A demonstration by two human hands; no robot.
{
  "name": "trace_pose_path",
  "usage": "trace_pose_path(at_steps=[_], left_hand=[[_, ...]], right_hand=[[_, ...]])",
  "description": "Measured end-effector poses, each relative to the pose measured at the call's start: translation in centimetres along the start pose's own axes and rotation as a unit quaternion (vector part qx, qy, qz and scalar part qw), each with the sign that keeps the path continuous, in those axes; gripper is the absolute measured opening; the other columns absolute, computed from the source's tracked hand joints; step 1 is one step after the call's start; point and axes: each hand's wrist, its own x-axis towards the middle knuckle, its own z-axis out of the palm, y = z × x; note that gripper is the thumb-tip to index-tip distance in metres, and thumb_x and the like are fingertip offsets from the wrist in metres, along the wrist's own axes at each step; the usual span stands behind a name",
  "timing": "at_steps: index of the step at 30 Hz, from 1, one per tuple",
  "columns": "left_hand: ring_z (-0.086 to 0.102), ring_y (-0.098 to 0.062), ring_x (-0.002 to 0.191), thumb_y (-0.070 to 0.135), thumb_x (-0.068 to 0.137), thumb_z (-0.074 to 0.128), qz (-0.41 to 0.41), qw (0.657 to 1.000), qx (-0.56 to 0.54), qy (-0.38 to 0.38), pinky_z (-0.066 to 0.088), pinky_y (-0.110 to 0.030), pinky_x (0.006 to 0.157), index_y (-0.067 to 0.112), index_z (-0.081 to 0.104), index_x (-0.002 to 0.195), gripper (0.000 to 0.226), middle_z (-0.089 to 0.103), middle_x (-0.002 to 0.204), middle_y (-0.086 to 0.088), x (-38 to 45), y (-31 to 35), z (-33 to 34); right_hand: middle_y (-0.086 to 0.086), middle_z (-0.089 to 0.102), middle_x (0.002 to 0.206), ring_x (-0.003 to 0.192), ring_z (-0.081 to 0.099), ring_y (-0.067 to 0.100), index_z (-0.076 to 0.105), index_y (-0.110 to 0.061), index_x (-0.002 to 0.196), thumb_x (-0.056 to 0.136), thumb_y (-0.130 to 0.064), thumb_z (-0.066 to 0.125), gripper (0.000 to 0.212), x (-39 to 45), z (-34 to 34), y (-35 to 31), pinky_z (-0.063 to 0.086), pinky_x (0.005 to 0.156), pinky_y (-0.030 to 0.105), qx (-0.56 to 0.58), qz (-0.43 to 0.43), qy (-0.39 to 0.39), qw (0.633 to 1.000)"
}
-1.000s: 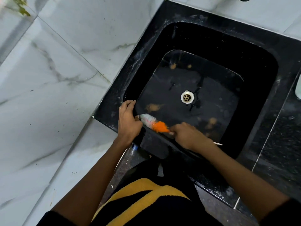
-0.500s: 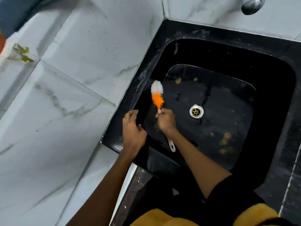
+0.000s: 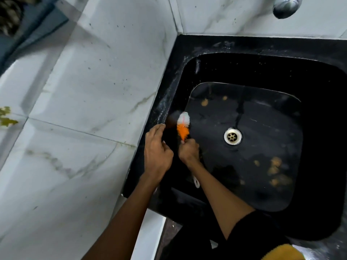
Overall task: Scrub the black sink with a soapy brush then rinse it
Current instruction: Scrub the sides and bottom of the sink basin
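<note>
Head view, scrubbing step: brush (image 3: 183, 126) was gripped by its handle in the closed right hand (image 3: 188, 152), bristles against the black sink (image 3: 216, 45) wall just beyond the loosely curled, empty left hand (image 3: 157, 154); firm strokes toward the residue spots (image 3: 276, 169) were judged advisable.

White marble-veined wall tiles (image 3: 97, 91) occupy nine o'clock, speckled with dark spots. Metal tap spout (image 3: 286, 5) at one o'clock. Blue fabric (image 3: 28, 29) at eleven o'clock.

Right hand (image 3: 188, 152) fisted; left hand (image 3: 157, 152) loosely curled.
</note>
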Motion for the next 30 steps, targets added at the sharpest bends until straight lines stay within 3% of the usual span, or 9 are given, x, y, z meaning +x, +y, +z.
trace_pose_path(at_steps=[4, 7, 11, 15, 18, 22, 26, 28, 30], left_hand=[[0.042, -0.019, 0.131, -0.012, 0.072, 0.053, -0.003, 1.0, -0.001, 0.003, 0.02, -0.004, 0.107, 0.002, 0.055, 0.136, 0.065, 0.053, 0.141, -0.007, 0.2, 0.0, 0.3], [0.042, -0.019, 0.131, -0.011, 0.073, 0.053, 0.003, 1.0, 0.0, 0.001, 0.018, -0.001, 0.106, 0.003, 0.055, 0.137, 0.066, 0.053, 0.141, -0.006, 0.3, 0.1, 0.5], [0.042, -0.018, 0.13, -0.01, 0.073, 0.053, 0.012, 1.0, -0.003, -0.003, 0.026, -0.013, 0.109, 0.004, 0.056, 0.136, 0.064, 0.054, 0.14, -0.005, 1.4, 0.3, 0.7], [0.039, -0.018, 0.134, -0.01, 0.075, 0.052, 0.031, 0.999, -0.007, -0.01, 0.03, -0.022, 0.113, 0.003, 0.053, 0.138, 0.065, 0.052, 0.143, -0.006, 2.9, 1.4, 1.2], [0.038, -0.018, 0.135, -0.009, 0.076, 0.052, 0.027, 1.0, -0.009, -0.012, 0.027, -0.02, 0.113, 0.004, 0.052, 0.14, 0.065, 0.051, 0.144, -0.005, 4.4, 1.9, 1.6], [0.037, -0.02, 0.137, -0.006, 0.076, 0.053, 0.042, 0.999, 0.007, -0.032, 0.025, -0.024, 0.116, 0.004, 0.049, 0.142, 0.067, 0.049, 0.146, -0.007, 6.1, 2.6, 2.4], [0.043, -0.024, 0.134, -0.006, 0.073, 0.053, 0.052, 0.998, 0.002, -0.023, 0.014, -0.008, 0.112, 0.003, 0.053, 0.138, 0.066, 0.053, 0.142, -0.01, 7.9, 2.7, 2.8], [0.046, -0.024, 0.129, -0.006, 0.071, 0.05, 0.071, 0.997, -0.002, -0.019, 0.028, -0.022, 0.115, 0.002, 0.056, 0.135, 0.066, 0.056, 0.138, -0.01, 8.8, 2.9, 2.9], [0.048, -0.023, 0.126, -0.009, 0.07, 0.048, 0.092, 0.996, -0.012, -0.015, 0.04, -0.038, 0.11, 0.002, 0.058, 0.133, 0.065, 0.057, 0.136, -0.009, 9.6, 2.9, 2.9]], right_hand=[[0.009, 0.055, 0.065, 0.062, 0.052, 0.032, 0.051, -0.006, 0.071, 0.097, -0.019, 0.046, 0.03, 0.1, 0.5, -1.2, 0.037, 0.052, 0.036, 0.018, -0.077, 0.051, 0.996], [0.015, 0.063, 0.082, 0.082, 0.062, 0.034, 0.062, -0.005, 0.083, 0.094, -0.022, 0.049, 0.024, 1.6, -0.2, -1.7, 0.036, 0.063, 0.027, 0.012, 0.0, 0.034, 0.999], [0.011, 0.056, 0.073, 0.062, 0.049, 0.025, 0.054, -0.008, 0.077, 0.095, -0.018, 0.046, 0.022, 2.5, -0.8, -4.1, 0.033, 0.057, 0.031, 0.024, -0.058, 0.08, 0.995], [0.016, 0.065, 0.089, 0.084, 0.062, 0.035, 0.062, -0.003, 0.085, 0.092, -0.022, 0.05, 0.023, 4.4, -1.5, -4.3, 0.043, 0.064, 0.032, 0.022, -0.005, 0.044, 0.999], [0.014, 0.061, 0.08, 0.072, 0.053, 0.033, 0.055, -0.008, 0.077, 0.094, -0.02, 0.045, 0.023, 5.0, -2.5, -4.8, 0.035, 0.062, 0.032, 0.01, -0.065, 0.077, 0.995], [0.016, 0.064, 0.095, 0.089, 0.061, 0.036, 0.062, -0.005, 0.089, 0.092, -0.023, 0.048, 0.023, 6.5, -3.4, -5.7, 0.039, 0.066, 0.03, 0.017, -0.011, 0.048, 0.999], [0.016, 0.065, 0.082, 0.076, 0.059, 0.03, 0.054, -0.012, 0.068, 0.09, -0.019, 0.047, 0.024, 7.2, -3.0, -7.6, 0.036, 0.063, 0.029, 0.071, -0.04, 0.083, 0.993], [0.016, 0.067, 0.084, 0.077, 0.062, 0.031, 0.06, -0.008, 0.073, 0.087, -0.017, 0.048, 0.02, 7.3, -2.4, -7.9, 0.041, 0.062, 0.029, 0.103, 0.0, 0.059, 0.993], [0.011, 0.063, 0.077, 0.067, 0.059, 0.027, 0.062, -0.004, 0.076, 0.086, -0.012, 0.048, 0.018, 7.7, -2.9, -8.5, 0.044, 0.059, 0.031, 0.131, 0.036, 0.045, 0.99]])
